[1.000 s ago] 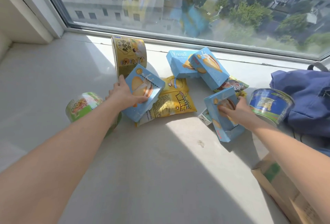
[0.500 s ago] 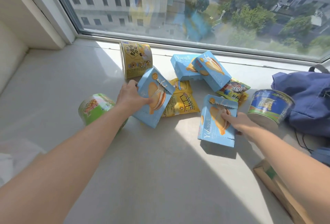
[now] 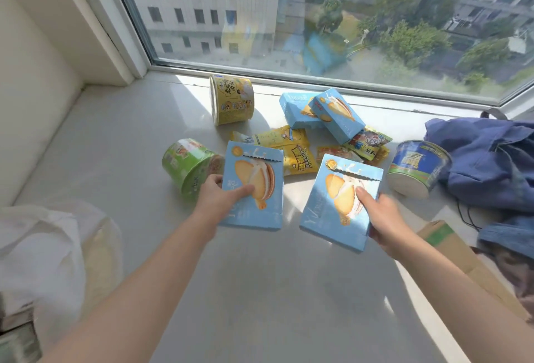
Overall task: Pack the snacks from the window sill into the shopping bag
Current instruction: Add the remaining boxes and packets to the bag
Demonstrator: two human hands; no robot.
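A white bag point(image 3: 43, 247), perhaps ours to fill, slumps far left. Our left hand point(image 3: 219, 197) grips one blue box point(image 3: 257, 189); the second box point(image 3: 338, 206) sits gripped in our right hand point(image 3: 381, 218), both over the sill point(image 3: 260, 290). Torn tops could spill; thin grips may slip.

Between your forearms the sill point(image 3: 260, 299) lies open for a hand. Past the two held boxes point(image 3: 254, 206), the lying green cup point(image 3: 187, 166), yellow cup point(image 3: 232, 99), stacked blue boxes point(image 3: 335, 114), packets point(image 3: 291, 145) and blue cup point(image 3: 416, 166) crowd the way to the glass. A white bag point(image 3: 43, 247) hems your left; a blue cloth bag point(image 3: 485, 160) and cardboard box point(image 3: 456, 250) hem your right.
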